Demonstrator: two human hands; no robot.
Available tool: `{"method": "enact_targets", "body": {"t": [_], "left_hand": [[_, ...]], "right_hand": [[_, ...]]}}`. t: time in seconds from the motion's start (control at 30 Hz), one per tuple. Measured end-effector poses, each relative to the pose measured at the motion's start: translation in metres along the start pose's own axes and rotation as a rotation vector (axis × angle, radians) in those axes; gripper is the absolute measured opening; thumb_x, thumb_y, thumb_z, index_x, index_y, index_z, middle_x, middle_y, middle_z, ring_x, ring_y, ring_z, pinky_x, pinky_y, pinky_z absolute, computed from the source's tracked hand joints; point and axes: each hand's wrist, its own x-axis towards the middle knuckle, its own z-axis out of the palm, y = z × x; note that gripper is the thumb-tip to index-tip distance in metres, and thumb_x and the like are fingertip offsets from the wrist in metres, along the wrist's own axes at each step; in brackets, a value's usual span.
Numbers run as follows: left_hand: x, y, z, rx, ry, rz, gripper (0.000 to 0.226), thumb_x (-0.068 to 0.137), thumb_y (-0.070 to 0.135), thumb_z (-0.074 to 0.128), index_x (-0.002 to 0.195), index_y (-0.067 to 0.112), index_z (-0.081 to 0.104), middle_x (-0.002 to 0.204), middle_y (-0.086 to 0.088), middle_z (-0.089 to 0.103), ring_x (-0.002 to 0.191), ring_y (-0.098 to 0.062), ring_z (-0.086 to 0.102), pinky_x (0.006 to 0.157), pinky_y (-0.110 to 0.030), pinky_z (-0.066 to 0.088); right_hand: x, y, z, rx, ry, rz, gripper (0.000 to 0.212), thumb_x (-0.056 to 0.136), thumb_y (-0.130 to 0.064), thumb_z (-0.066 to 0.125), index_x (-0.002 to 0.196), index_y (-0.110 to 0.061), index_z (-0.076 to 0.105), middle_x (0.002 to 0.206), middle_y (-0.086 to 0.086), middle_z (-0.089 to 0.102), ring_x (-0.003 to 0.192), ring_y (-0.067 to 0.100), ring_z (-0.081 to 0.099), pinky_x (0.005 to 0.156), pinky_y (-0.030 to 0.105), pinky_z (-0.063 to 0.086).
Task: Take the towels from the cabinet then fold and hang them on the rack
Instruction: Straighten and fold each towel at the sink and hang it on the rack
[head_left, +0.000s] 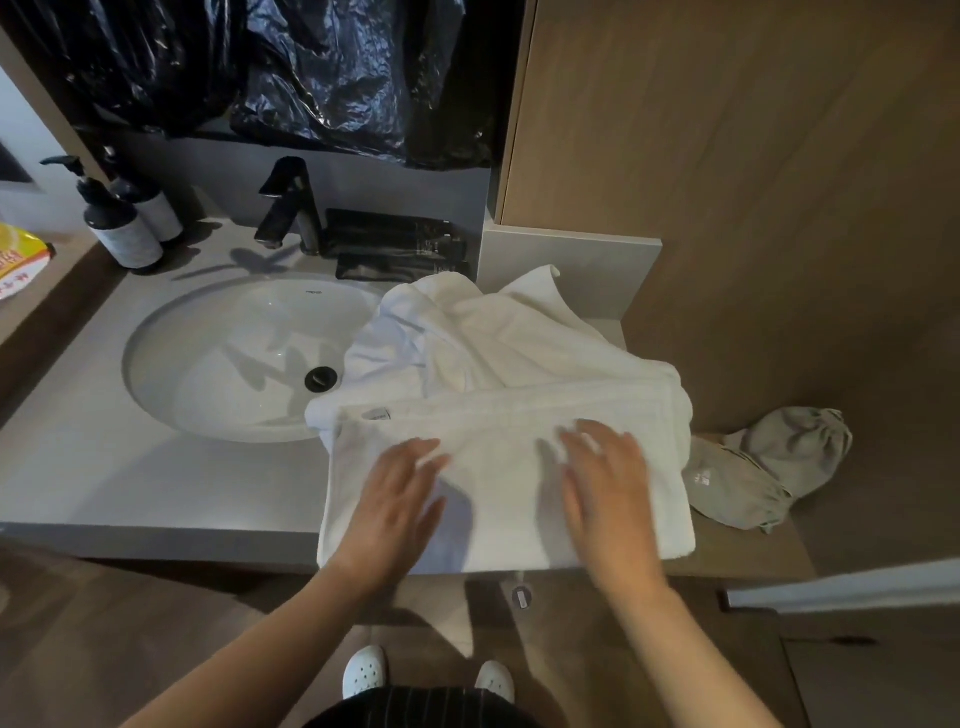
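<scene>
A folded white towel (501, 499) lies on the grey table (104, 467), just to the right of the sink (234, 353). Both hands are on top of it. The left hand (397, 501) is near its left side and the right hand (608, 493) is near its middle. The fingers (428, 460) of both hands are straight and spread, and they grab nothing. The hands look blurry, so I cannot tell how hard they push.

The towel's front edge hangs a little over the table's edge. A small tag (376, 415) on its corner is too tiny to read. A yellow packet (21, 260) is cut off at the left.

Behind the folded towel, touching it, is a crumpled white towel (493, 338), soft and bumpy. A wrinkled grey cloth bag (769, 467) sits to the right. The sink is round, white and shiny. The faucet (291, 208) is black.
</scene>
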Motion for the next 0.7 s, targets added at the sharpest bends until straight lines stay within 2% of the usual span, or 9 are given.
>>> {"method": "enact_targets", "body": {"t": [0.1, 0.2, 0.33, 0.43, 0.5, 0.53, 0.6, 0.67, 0.7], "left_hand": [[0.009, 0.009, 0.021, 0.099, -0.218, 0.03, 0.055, 0.096, 0.032, 0.048, 0.146, 0.011, 0.04, 0.156, -0.014, 0.03, 0.144, -0.038, 0.026, 0.116, -0.057, 0.024], [0.011, -0.01, 0.024, 0.236, -0.317, -0.093, 0.069, 0.096, 0.054, 0.029, 0.152, 0.014, 0.023, 0.16, -0.012, 0.013, 0.148, -0.037, 0.012, 0.119, -0.054, 0.009], [0.001, -0.034, 0.022, 0.331, -0.393, -0.178, 0.08, 0.094, 0.064, 0.011, 0.155, 0.014, -0.005, 0.162, -0.011, -0.014, 0.149, -0.027, -0.013, 0.12, -0.042, -0.009], [0.006, -0.027, 0.025, 0.27, -0.443, -0.252, 0.087, 0.09, 0.068, 0.005, 0.151, 0.01, -0.016, 0.158, -0.01, -0.028, 0.146, -0.026, -0.026, 0.119, -0.042, -0.017], [0.012, -0.016, 0.023, 0.217, -0.441, -0.313, 0.086, 0.092, 0.067, 0.013, 0.149, 0.011, -0.02, 0.156, -0.008, -0.032, 0.145, -0.026, -0.029, 0.119, -0.045, -0.015], [0.016, -0.009, 0.02, 0.183, -0.415, -0.323, 0.084, 0.095, 0.063, 0.02, 0.151, 0.011, -0.015, 0.158, -0.009, -0.026, 0.147, -0.028, -0.023, 0.121, -0.047, -0.009], [0.026, 0.011, 0.009, 0.087, -0.314, -0.266, 0.077, 0.098, 0.056, 0.024, 0.152, 0.003, 0.018, 0.161, -0.015, 0.007, 0.149, -0.034, 0.007, 0.12, -0.052, 0.014], [0.035, 0.033, 0.003, 0.005, -0.188, -0.147, 0.065, 0.098, 0.047, 0.033, 0.135, -0.004, 0.052, 0.146, -0.023, 0.043, 0.135, -0.04, 0.042, 0.107, -0.056, 0.039], [0.038, 0.042, 0.004, -0.019, -0.122, -0.094, 0.057, 0.095, 0.04, 0.043, 0.126, -0.005, 0.059, 0.137, -0.024, 0.052, 0.126, -0.041, 0.052, 0.1, -0.057, 0.046]], "right_hand": [[0.012, -0.009, 0.028, -0.21, -0.33, -0.073, 0.052, 0.098, -0.037, 0.027, 0.147, -0.025, 0.037, 0.159, 0.006, 0.028, 0.149, 0.026, 0.018, 0.12, 0.051, 0.002], [0.019, 0.025, 0.033, -0.365, -0.394, 0.039, 0.067, 0.098, -0.055, 0.016, 0.157, -0.023, 0.009, 0.164, 0.006, -0.003, 0.15, 0.024, -0.011, 0.118, 0.047, -0.015], [0.027, 0.056, 0.011, -0.489, -0.297, 0.193, 0.065, 0.101, -0.054, 0.023, 0.156, -0.021, 0.012, 0.164, 0.006, 0.001, 0.151, 0.026, -0.004, 0.116, 0.055, -0.01], [0.024, 0.056, 0.001, -0.351, -0.298, 0.265, 0.068, 0.1, -0.047, 0.034, 0.156, -0.023, 0.004, 0.164, 0.002, -0.009, 0.151, 0.026, -0.009, 0.119, 0.051, 0.002], [0.02, 0.051, -0.009, -0.196, -0.21, 0.34, 0.07, 0.099, -0.042, 0.045, 0.156, -0.023, 0.009, 0.164, 0.002, 0.004, 0.15, 0.024, 0.009, 0.119, 0.046, 0.021], [0.017, 0.049, -0.013, -0.107, -0.137, 0.401, 0.069, 0.098, -0.04, 0.05, 0.155, -0.023, 0.014, 0.162, 0.002, 0.016, 0.147, 0.023, 0.022, 0.114, 0.042, 0.031], [0.008, 0.05, -0.021, 0.041, -0.022, 0.559, 0.066, 0.095, -0.04, 0.057, 0.151, -0.022, 0.027, 0.152, 0.003, 0.037, 0.134, 0.024, 0.043, 0.101, 0.038, 0.045], [-0.003, 0.056, -0.025, 0.103, -0.049, 0.713, 0.063, 0.093, -0.044, 0.059, 0.145, -0.017, 0.037, 0.144, 0.007, 0.047, 0.125, 0.026, 0.052, 0.094, 0.036, 0.048], [-0.007, 0.059, -0.027, 0.114, -0.101, 0.756, 0.063, 0.092, -0.046, 0.058, 0.143, -0.014, 0.041, 0.14, 0.008, 0.051, 0.124, 0.026, 0.053, 0.092, 0.035, 0.048]]}}
